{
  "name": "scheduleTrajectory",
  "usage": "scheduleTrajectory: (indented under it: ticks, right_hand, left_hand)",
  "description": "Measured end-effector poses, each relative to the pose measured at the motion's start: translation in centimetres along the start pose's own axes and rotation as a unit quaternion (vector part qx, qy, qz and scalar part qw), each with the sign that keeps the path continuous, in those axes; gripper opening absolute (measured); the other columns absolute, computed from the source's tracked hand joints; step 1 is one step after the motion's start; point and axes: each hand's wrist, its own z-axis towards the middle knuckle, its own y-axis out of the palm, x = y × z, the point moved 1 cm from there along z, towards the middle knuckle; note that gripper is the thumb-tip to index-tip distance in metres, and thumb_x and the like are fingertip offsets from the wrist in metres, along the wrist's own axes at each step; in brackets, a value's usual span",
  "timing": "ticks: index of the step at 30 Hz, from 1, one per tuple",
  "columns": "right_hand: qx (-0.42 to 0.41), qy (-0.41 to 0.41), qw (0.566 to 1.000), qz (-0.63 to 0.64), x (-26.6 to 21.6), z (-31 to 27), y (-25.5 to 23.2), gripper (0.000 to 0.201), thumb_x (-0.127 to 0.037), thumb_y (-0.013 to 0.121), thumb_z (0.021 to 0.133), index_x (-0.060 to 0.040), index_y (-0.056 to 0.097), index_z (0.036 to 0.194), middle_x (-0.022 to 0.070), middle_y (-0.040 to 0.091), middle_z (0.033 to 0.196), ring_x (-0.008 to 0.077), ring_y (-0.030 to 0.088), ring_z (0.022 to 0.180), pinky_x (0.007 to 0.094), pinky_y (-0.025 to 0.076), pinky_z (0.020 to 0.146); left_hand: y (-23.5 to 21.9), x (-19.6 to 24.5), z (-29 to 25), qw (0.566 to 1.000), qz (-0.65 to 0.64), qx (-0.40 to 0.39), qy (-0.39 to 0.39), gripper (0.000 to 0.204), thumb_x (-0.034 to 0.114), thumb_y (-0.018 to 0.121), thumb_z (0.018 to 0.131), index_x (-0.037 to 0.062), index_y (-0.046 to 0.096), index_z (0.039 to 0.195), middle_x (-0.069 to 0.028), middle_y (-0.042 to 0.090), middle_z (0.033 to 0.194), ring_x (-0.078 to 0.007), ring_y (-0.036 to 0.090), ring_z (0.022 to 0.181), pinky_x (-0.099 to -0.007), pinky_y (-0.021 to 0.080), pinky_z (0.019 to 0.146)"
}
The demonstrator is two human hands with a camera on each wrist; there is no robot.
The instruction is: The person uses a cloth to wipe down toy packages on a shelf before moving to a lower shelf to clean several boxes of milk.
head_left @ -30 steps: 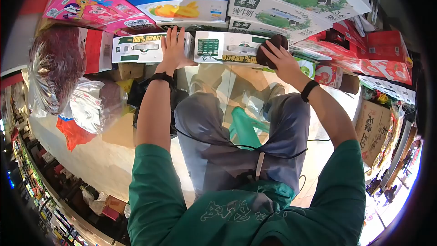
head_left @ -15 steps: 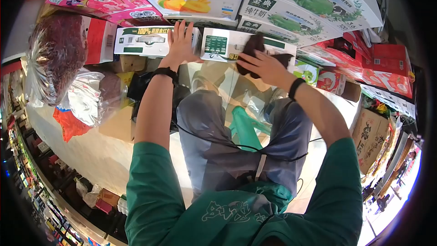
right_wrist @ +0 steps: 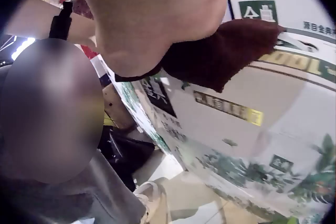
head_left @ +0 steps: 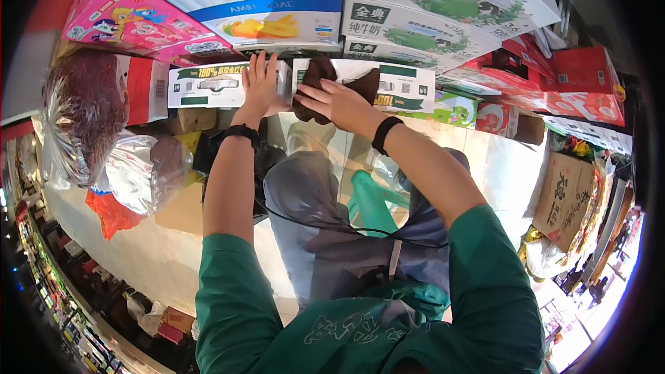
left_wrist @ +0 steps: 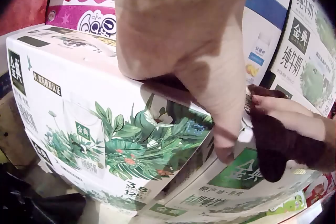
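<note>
Two white milk cartons stand side by side with their handle sides up: the left carton (head_left: 208,102) and the right carton (head_left: 415,86). My left hand (head_left: 261,90) lies across the right end of the left carton, fingers straight, thumb stretched towards the gap between the two. In the left wrist view that thumb (left_wrist: 226,129) reaches the right carton's edge. My right hand (head_left: 343,105) holds a dark brown cloth (head_left: 361,84) against the left end of the right carton's top. Part of the cloth hangs over the front edge; my right thumb is hidden.
Behind stand a blue-and-white yogurt box (head_left: 256,0), stacked milk cartons (head_left: 443,0) and a pink cartoon box (head_left: 131,21). Clear bags (head_left: 83,111) sit at the left. Red boxes (head_left: 589,79) stand at the right. A green stool (head_left: 370,201) shows between my knees.
My right hand has slid the brown cloth leftward along the right carton's top, from its right end to its left end. The left hand has stayed on the left carton.
</note>
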Motion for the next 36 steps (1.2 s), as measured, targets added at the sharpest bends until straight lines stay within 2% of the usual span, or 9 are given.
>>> scheduleTrajectory:
  ticks: [6, 11, 19, 27, 29, 31, 33, 34, 36]
  right_hand:
    - [0.021, 0.029, 0.996, 0.081, 4.0, -7.9, -2.5, 0.073, -0.002, 0.061, 0.075, -0.0171, 0.037, 0.143, 0.0024, 0.036, 0.147, 0.0327, 0.047, 0.120, 0.0392, 0.039, 0.104]
    - [-0.034, 0.064, 0.997, 0.025, 6.2, -14.1, -4.1, 0.074, 0.003, 0.057, 0.073, -0.0122, 0.038, 0.142, 0.0035, 0.033, 0.149, 0.0300, 0.043, 0.126, 0.0378, 0.040, 0.105]
    - [-0.081, 0.098, 0.992, -0.015, 7.4, -17.2, -5.8, 0.071, -0.003, 0.059, 0.074, -0.0105, 0.039, 0.142, 0.0018, 0.033, 0.150, 0.0259, 0.048, 0.118, 0.0357, 0.043, 0.099]
    - [0.031, 0.097, 0.995, 0.025, 8.0, -18.4, -5.8, 0.051, -0.011, 0.064, 0.075, -0.0063, 0.055, 0.124, 0.0053, 0.048, 0.138, 0.0286, 0.051, 0.115, 0.0363, 0.044, 0.098]
    - [0.045, 0.126, 0.987, 0.094, 8.0, -18.1, -6.3, 0.043, -0.011, 0.067, 0.073, -0.0047, 0.055, 0.114, 0.0106, 0.052, 0.127, 0.0322, 0.050, 0.115, 0.0385, 0.045, 0.094]
    - [0.051, 0.180, 0.969, 0.162, 7.3, -17.8, -7.6, 0.043, -0.010, 0.068, 0.070, -0.0042, 0.053, 0.110, 0.0142, 0.052, 0.123, 0.0338, 0.050, 0.114, 0.0394, 0.045, 0.091]
    - [0.130, 0.240, 0.934, 0.232, 6.3, -17.3, -10.6, 0.038, -0.012, 0.068, 0.077, -0.0037, 0.049, 0.109, 0.0189, 0.056, 0.105, 0.0354, 0.055, 0.101, 0.0403, 0.047, 0.082]
    - [0.166, 0.277, 0.903, 0.285, 5.5, -17.0, -12.4, 0.035, -0.013, 0.067, 0.079, -0.0037, 0.049, 0.109, 0.0191, 0.057, 0.101, 0.0356, 0.057, 0.097, 0.0401, 0.048, 0.081]
    - [0.237, 0.302, 0.850, 0.360, 5.0, -16.9, -15.1, 0.028, -0.016, 0.063, 0.088, -0.0038, 0.048, 0.108, 0.0174, 0.060, 0.089, 0.0299, 0.061, 0.084, 0.0376, 0.048, 0.075]
  left_hand:
    - [-0.8, 0.6, -0.4, 1.000, 0.009, -0.019, -0.007, 0.135, 0.041, 0.090, 0.044, 0.0169, 0.009, 0.149, -0.0159, 0.010, 0.154, -0.0366, 0.002, 0.144, -0.0534, 0.004, 0.115]
    - [-0.6, 0.5, -0.5, 1.000, 0.015, -0.010, -0.003, 0.135, 0.041, 0.090, 0.043, 0.0150, 0.011, 0.149, -0.0177, 0.012, 0.152, -0.0378, 0.003, 0.144, -0.0545, 0.005, 0.114]
    - [-0.6, 0.6, -0.4, 1.000, 0.013, -0.007, 0.000, 0.137, 0.039, 0.091, 0.042, 0.0121, 0.010, 0.148, -0.0191, 0.014, 0.151, -0.0397, 0.005, 0.143, -0.0577, 0.007, 0.113]
    - [-1.3, 0.0, 0.4, 0.993, 0.043, -0.107, 0.000, 0.144, 0.050, 0.088, 0.046, 0.0100, -0.001, 0.151, -0.0220, 0.000, 0.156, -0.0401, -0.005, 0.144, -0.0567, 0.003, 0.114]
    - [-1.9, -0.3, 2.0, 0.982, 0.066, -0.177, -0.022, 0.136, 0.053, 0.085, 0.051, 0.0103, 0.004, 0.152, -0.0221, 0.003, 0.156, -0.0387, -0.002, 0.145, -0.0560, 0.005, 0.115]
    - [-6.3, 2.4, 2.2, 0.981, 0.045, -0.183, -0.041, 0.106, 0.048, 0.074, 0.067, 0.0171, 0.018, 0.151, -0.0214, 0.007, 0.156, -0.0383, 0.007, 0.145, -0.0555, 0.010, 0.114]
    - [-11.4, 5.6, 2.2, 0.992, -0.016, -0.126, 0.020, 0.087, 0.044, 0.073, 0.069, 0.0153, 0.039, 0.143, -0.0212, 0.031, 0.148, -0.0363, 0.031, 0.138, -0.0496, 0.026, 0.111]
    - [-13.6, 6.9, 2.0, 0.993, -0.035, -0.046, 0.104, 0.052, 0.033, 0.069, 0.077, 0.0115, 0.058, 0.122, -0.0191, 0.054, 0.128, -0.0326, 0.053, 0.118, -0.0409, 0.042, 0.097]
    - [-20.6, 12.1, 0.8, 0.986, -0.140, -0.035, 0.083, 0.026, 0.021, 0.064, 0.083, 0.0052, 0.063, 0.103, -0.0161, 0.063, 0.106, -0.0293, 0.061, 0.100, -0.0344, 0.047, 0.083]
